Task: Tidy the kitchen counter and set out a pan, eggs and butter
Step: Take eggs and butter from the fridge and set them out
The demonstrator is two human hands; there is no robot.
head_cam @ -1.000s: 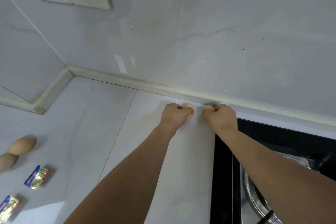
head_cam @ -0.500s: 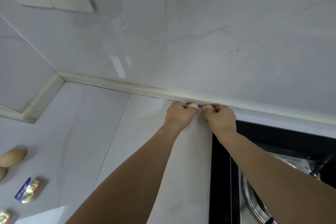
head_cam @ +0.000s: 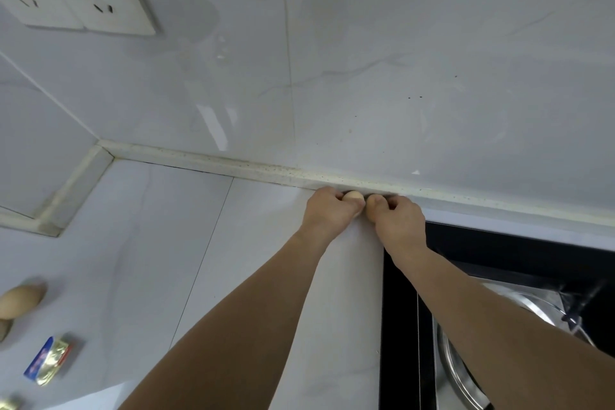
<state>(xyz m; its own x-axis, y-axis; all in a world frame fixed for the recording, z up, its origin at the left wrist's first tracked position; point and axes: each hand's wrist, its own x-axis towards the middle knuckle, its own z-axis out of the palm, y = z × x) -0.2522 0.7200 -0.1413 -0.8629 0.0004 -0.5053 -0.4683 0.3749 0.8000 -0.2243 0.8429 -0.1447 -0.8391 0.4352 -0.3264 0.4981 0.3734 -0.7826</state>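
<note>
Pale tan oval eggs sit in each fist: left hand [head_cam: 327, 211] curls round one egg [head_cam: 353, 197], right hand [head_cam: 396, 220] round another [head_cam: 376, 200], knuckles nearly touching at the white wall strip [head_cam: 233, 165]; beyond both fingertips lies the strip.

Head view, down onto counter [head_cam: 139, 260]

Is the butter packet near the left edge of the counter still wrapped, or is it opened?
Wrapped, as far as visible: the butter packet lies flat on the counter, gold foil and blue label closed around it.
</note>
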